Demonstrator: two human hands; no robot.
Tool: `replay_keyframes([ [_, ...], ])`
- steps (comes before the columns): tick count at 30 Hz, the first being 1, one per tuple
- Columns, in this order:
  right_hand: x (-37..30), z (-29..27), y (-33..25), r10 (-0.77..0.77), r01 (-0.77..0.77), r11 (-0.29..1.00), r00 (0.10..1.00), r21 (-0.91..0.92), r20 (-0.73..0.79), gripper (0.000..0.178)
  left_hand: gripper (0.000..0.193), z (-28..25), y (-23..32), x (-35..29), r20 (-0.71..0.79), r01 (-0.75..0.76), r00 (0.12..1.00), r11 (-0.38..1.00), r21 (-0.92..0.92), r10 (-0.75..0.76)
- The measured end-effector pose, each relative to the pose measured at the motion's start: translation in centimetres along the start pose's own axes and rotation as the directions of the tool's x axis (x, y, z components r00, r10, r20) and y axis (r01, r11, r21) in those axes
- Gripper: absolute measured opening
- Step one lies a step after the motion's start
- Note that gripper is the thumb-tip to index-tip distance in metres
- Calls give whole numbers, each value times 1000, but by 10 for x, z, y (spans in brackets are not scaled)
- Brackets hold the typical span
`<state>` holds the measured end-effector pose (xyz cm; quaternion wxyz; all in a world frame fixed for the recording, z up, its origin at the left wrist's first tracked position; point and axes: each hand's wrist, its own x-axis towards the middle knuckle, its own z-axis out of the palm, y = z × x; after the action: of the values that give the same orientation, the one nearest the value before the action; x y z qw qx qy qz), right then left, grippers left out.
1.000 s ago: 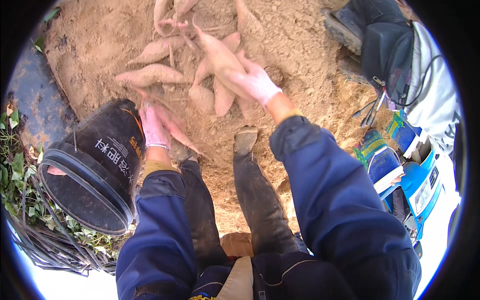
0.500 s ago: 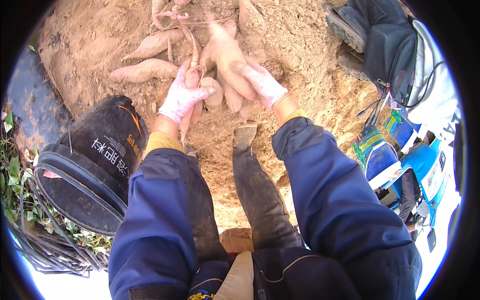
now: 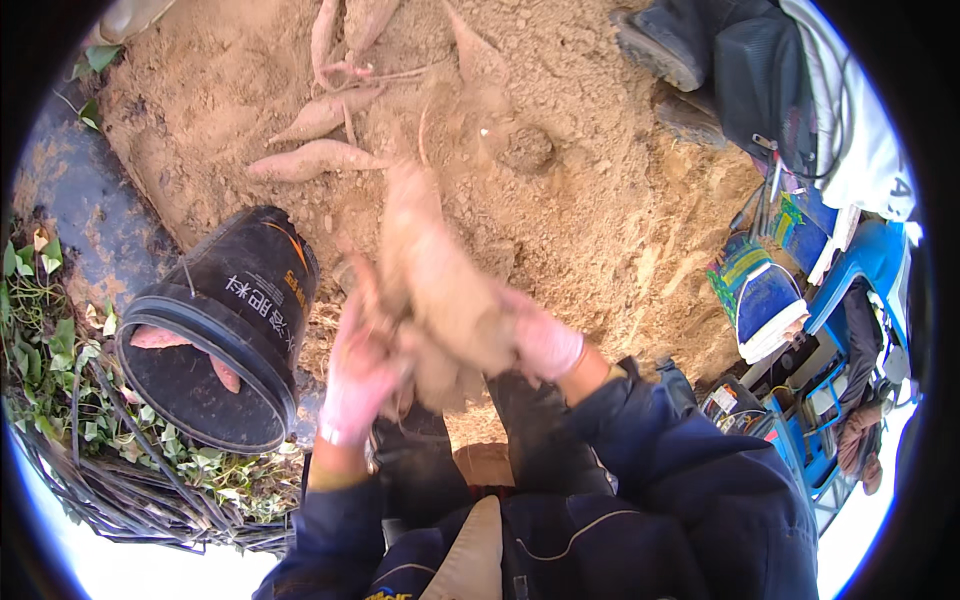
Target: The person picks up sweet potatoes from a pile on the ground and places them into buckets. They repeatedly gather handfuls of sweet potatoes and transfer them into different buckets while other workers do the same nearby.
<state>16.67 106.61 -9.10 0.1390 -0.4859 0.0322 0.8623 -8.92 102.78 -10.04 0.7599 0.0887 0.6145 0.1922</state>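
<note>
A cluster of sweet potatoes (image 3: 435, 275), pinkish and coated in soil, hangs between my gloved hands, smeared by motion. My left hand (image 3: 362, 375) is closed on the smaller roots and stem side of the cluster; its fingertips are blurred. Against the right side of the largest root, my right hand (image 3: 543, 338) grips with its fingers partly hidden. Just left of my hands lies a black bucket (image 3: 215, 290), tipped so its mouth faces toward me. Inside it are a sweet potato (image 3: 160, 338) and another sweet potato (image 3: 225, 374).
More sweet potatoes (image 3: 315, 160) lie on the sandy soil (image 3: 600, 210) ahead. A dark plastic sheet (image 3: 90, 200) and leafy vines (image 3: 50, 340) border the left. At the right are another person's shoe (image 3: 665, 45), blue bags (image 3: 765, 305) and a blue plastic stool (image 3: 870, 270).
Both hands have drawn the sweet potato cluster off the soil and closer to my body. My view has shifted, bringing the bucket's mouth and the roots inside it into sight.
</note>
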Motion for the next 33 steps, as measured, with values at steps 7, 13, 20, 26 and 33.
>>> replay_keyframes([
  [7,-2,172,26,-32,405,804,760,-435,649,90,91,-98,53,-246,-410,-82,908,996,42,92],
  [13,56,257,45,219,81,581,943,-810,251,95,77,-211,47,-204,-434,-113,898,917,-383,-71],
  [20,64,98,14,-225,473,598,874,-647,431,43,60,-169,61,-132,-795,-251,541,955,159,275],
  [26,148,-27,-64,-437,-274,305,811,-912,-390,55,50,-21,59,-91,-315,-486,496,559,672,809],
  [33,235,-5,-27,-294,-385,111,868,-916,-400,44,79,12,50,146,-54,-72,611,124,990,790],
])
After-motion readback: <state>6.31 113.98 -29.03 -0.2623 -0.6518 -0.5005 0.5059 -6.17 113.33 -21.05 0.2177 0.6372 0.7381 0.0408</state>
